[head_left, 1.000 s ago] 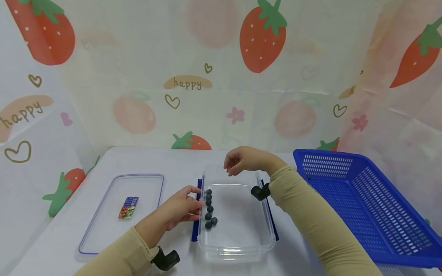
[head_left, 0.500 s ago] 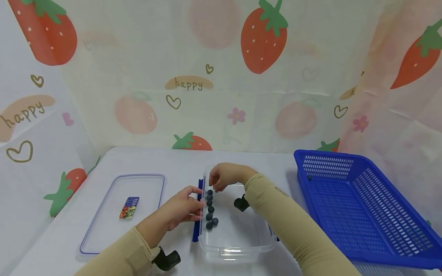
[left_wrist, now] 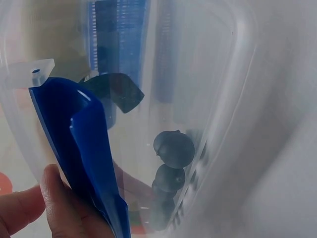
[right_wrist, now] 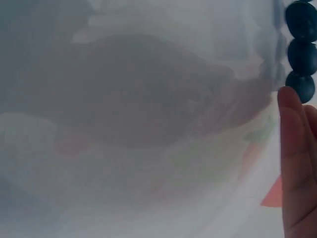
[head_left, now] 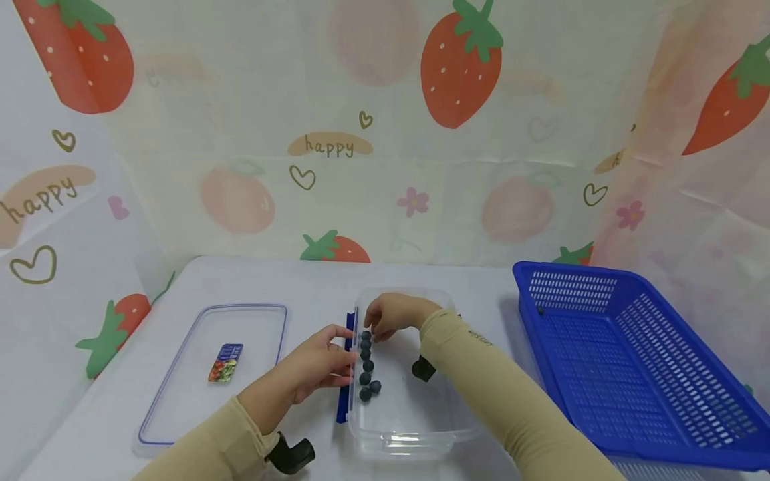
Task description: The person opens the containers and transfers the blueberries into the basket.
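In the head view, my left hand [head_left: 320,361] grips the left long side of a clear plastic box [head_left: 415,437] by its folded-down blue latch [head_left: 343,405]. The left wrist view has the fingers [left_wrist: 62,213] against that latch [left_wrist: 81,144]. Several blueberries [head_left: 365,379] line the box floor along the left wall, one beside the row near the front. My right hand [head_left: 397,314] reaches down inside the box at the row's far end, fingertips bent together. Up close in the right wrist view, these fingertips are at the end blueberry [right_wrist: 299,87], pinching it.
A clear lid [head_left: 174,414] with a blue seal lies left of the box, bearing a printed label [head_left: 225,363]. At the right stands a large blue basket [head_left: 607,374] with one small dark berry [head_left: 540,310] by its left wall. Strawberry-print cloth hangs behind.
My right hand has swung left and down from above the box's far right to the berry row's far end, then settled slightly lower. The left hand stays at the box's side.
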`<state>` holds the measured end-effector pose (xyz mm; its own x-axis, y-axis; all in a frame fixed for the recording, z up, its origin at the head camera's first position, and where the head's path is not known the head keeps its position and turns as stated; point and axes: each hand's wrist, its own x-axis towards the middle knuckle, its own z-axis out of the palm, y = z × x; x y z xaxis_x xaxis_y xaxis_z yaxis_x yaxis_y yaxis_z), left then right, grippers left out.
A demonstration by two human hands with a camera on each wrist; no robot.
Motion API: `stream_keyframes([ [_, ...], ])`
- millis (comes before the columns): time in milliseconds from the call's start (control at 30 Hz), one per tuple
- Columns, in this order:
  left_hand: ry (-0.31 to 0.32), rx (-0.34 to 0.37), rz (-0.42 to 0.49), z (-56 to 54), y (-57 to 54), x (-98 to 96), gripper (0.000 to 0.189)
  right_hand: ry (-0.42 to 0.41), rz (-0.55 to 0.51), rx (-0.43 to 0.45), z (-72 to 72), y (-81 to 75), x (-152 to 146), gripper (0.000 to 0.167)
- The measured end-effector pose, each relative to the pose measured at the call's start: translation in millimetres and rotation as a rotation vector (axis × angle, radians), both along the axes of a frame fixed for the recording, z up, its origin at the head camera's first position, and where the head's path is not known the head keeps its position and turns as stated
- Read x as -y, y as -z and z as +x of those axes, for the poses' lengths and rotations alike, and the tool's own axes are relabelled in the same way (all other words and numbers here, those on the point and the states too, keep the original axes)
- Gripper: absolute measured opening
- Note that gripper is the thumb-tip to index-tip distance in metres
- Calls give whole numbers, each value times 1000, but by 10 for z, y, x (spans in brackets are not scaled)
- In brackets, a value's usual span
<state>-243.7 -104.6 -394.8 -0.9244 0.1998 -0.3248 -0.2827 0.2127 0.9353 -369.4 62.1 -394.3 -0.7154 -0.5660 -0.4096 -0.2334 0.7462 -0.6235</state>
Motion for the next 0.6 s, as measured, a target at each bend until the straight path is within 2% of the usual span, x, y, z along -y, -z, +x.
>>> stream_keyframes([
  [200, 2, -1, -2, 5, -6, -3, 42, 34, -19, 11, 1, 30, 16, 18],
  [600, -1, -8, -5, 20, -20, -11, 41, 19, -49, -7, -12, 25, -16, 18],
])
